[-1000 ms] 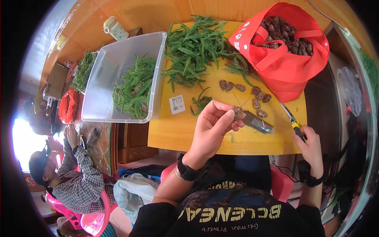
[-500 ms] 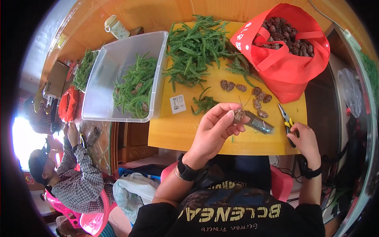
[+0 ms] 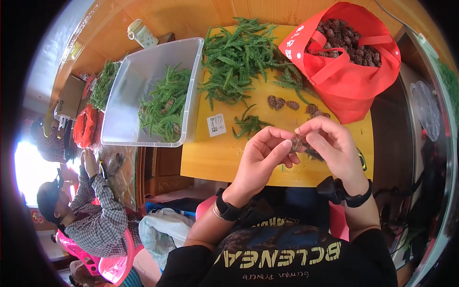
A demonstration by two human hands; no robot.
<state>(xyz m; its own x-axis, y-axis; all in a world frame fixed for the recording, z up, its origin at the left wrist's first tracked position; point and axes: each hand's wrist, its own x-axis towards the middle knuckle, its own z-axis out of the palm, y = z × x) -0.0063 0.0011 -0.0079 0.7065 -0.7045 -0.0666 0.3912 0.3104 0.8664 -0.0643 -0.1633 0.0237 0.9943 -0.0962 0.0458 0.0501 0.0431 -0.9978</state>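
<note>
My left hand (image 3: 260, 158) pinches a small brown pine cone (image 3: 297, 143) above the near part of the yellow table. My right hand (image 3: 337, 146) is closed at the top of the same cone, thumb and forefinger pinching the thin wire that sticks out of it. Pliers with a yellow and black handle (image 3: 362, 159) lie on the table, mostly hidden behind my right hand. Several loose pine cones (image 3: 276, 103) lie beyond my hands. A small green sprig (image 3: 251, 125) is just past my left fingers.
A red bag (image 3: 342, 88) full of pine cones stands at the far right. Green branches (image 3: 236, 62) are heaped at the back. Left of them is a clear plastic bin (image 3: 195, 81) with more greenery. A white label (image 3: 216, 125) lies nearby. Another person (image 3: 95, 210) works at the left.
My right hand has let go of the pliers at the table's right edge and moved left to the pine cone, taking hold of its wire. My left hand still holds the cone.
</note>
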